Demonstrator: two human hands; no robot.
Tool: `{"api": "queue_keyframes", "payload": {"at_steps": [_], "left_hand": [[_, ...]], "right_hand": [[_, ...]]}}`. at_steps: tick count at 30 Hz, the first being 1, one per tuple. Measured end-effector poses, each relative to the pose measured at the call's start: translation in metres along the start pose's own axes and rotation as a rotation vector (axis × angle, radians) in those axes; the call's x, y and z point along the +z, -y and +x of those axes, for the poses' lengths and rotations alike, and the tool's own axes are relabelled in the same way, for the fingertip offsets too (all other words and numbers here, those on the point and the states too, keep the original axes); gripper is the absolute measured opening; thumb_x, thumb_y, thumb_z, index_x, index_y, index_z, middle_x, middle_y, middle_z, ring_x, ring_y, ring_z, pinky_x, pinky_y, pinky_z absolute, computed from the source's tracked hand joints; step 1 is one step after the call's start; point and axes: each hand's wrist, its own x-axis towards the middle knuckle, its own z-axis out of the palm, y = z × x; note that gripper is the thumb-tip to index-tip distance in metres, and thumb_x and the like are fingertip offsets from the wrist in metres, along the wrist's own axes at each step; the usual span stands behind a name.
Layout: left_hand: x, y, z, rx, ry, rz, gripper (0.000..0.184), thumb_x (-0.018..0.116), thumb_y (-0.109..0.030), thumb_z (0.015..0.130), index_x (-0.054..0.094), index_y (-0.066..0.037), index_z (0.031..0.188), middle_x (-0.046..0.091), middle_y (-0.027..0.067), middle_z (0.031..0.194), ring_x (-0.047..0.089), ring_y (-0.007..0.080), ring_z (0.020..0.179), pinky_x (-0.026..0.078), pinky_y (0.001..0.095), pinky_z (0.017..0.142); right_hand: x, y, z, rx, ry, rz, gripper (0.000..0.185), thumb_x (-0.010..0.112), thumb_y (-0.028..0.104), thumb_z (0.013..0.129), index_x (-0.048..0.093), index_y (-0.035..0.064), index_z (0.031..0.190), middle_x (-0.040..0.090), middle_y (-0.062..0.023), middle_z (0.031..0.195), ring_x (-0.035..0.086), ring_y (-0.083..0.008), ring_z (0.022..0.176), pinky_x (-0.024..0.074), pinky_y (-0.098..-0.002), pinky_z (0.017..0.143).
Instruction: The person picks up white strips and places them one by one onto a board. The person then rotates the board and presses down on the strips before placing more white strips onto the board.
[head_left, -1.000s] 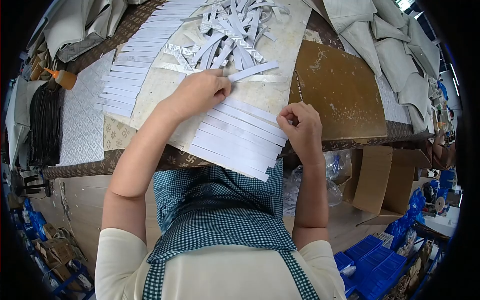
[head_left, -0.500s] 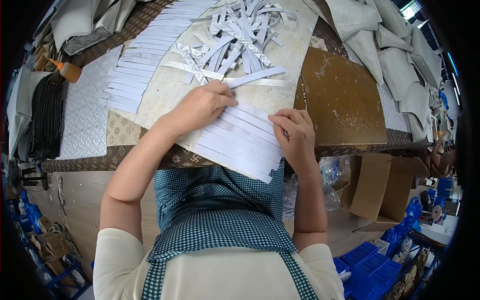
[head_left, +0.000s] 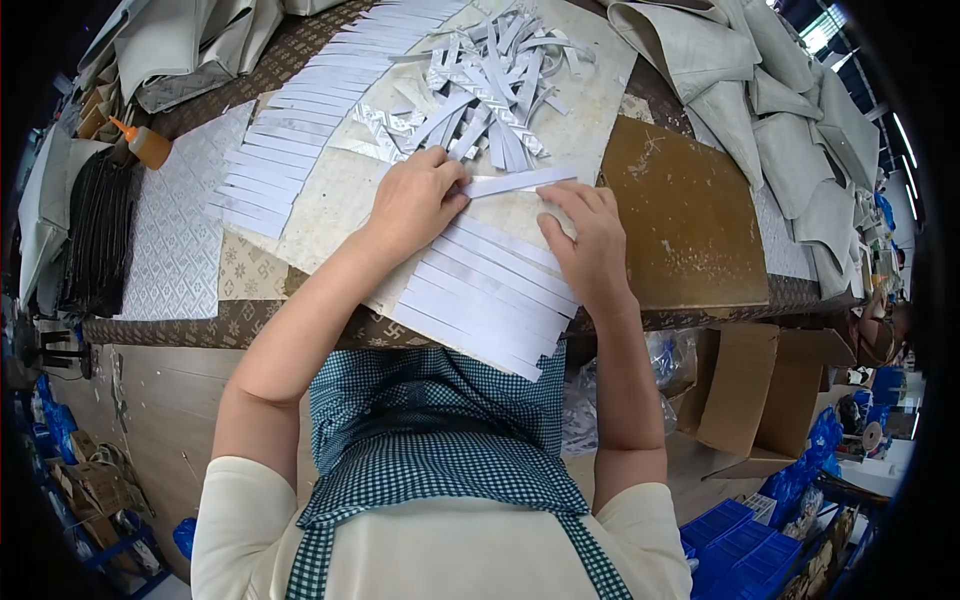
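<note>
My left hand (head_left: 420, 197) is closed, with thumb and forefinger pinching the left end of a pale strip (head_left: 520, 182). Thumb and forefinger apart, my right hand (head_left: 590, 240) is open, its forefinger at the strip's right end; whether it touches cannot be made out. Below both hands, a row of white strips (head_left: 480, 295) lies side by side, overhanging the table's front edge. Just beyond my left hand is a loose pile of white and silver-patterned strips (head_left: 490, 85). All this rests on a pale, stained board (head_left: 335, 190).
A longer row of strips (head_left: 300, 115) lies left of the pile. An orange glue bottle (head_left: 147, 143) stands at the left. Right are a brown board (head_left: 690, 220) and folded grey sheets (head_left: 790, 130). A cardboard box (head_left: 750, 390) sits below the table's right side.
My right hand has left the lower row of strips and moved up to the right end of the strip in my left hand. Its thumb and forefinger have parted.
</note>
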Motion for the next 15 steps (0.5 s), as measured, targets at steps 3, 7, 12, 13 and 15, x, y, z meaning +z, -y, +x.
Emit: {"api": "queue_keyframes", "payload": {"at_steps": [3,7,12,13,15], "left_hand": [[-0.005,0.005,0.006,0.154,-0.031,-0.051,0.013,0.073,-0.01,0.082,0.069,-0.005,0.093,0.064,0.0102,0.091,0.064,0.0286,0.084,0.052,0.0396,0.073],[-0.026,-0.007,0.012,-0.033,0.166,-0.401,0.011,0.074,-0.011,0.087,0.069,-0.003,0.094,0.065,0.0044,0.089,0.061,0.0149,0.079,0.05,0.0294,0.07],[-0.024,0.01,0.02,-0.178,0.29,-0.549,0.01,0.07,-0.008,0.092,0.072,-0.001,0.099,0.068,0.0017,0.087,0.059,0.0084,0.076,0.05,0.024,0.069],[-0.021,0.013,0.019,-0.168,0.3,-0.57,0.011,0.07,-0.008,0.092,0.073,-0.001,0.1,0.068,0.0016,0.087,0.059,0.008,0.075,0.051,0.0237,0.07],[-0.017,0.012,0.021,-0.218,0.367,-0.567,0.013,0.07,-0.009,0.092,0.073,-0.001,0.103,0.069,0.0023,0.086,0.06,0.0078,0.076,0.051,0.0235,0.071]], "right_hand": [[0.005,0.013,0.021,-0.141,-0.076,-0.102,0.026,0.071,0.009,0.084,0.073,0.0094,0.11,0.069,-0.0064,0.113,0.059,-0.0275,0.107,0.0458,-0.0376,0.095],[0.002,0.002,0.026,-0.184,-0.01,-0.113,0.021,0.072,0.012,0.084,0.075,0.0109,0.105,0.071,-0.0058,0.1,0.061,-0.0235,0.098,0.0442,-0.038,0.095],[-0.011,-0.009,0.004,0.125,0.051,0.152,0.015,0.071,0.012,0.085,0.073,0.0076,0.1,0.071,-0.0074,0.089,0.065,-0.025,0.085,0.0494,-0.0368,0.084],[-0.011,-0.009,0.0,0.18,0.029,0.246,0.015,0.071,0.012,0.085,0.073,0.0064,0.099,0.071,-0.0076,0.089,0.066,-0.0249,0.083,0.0509,-0.0363,0.081],[-0.01,-0.007,-0.006,0.288,0.063,0.279,0.015,0.072,0.012,0.086,0.071,0.0047,0.098,0.071,-0.0082,0.087,0.066,-0.0238,0.078,0.0519,-0.0348,0.074]]}}
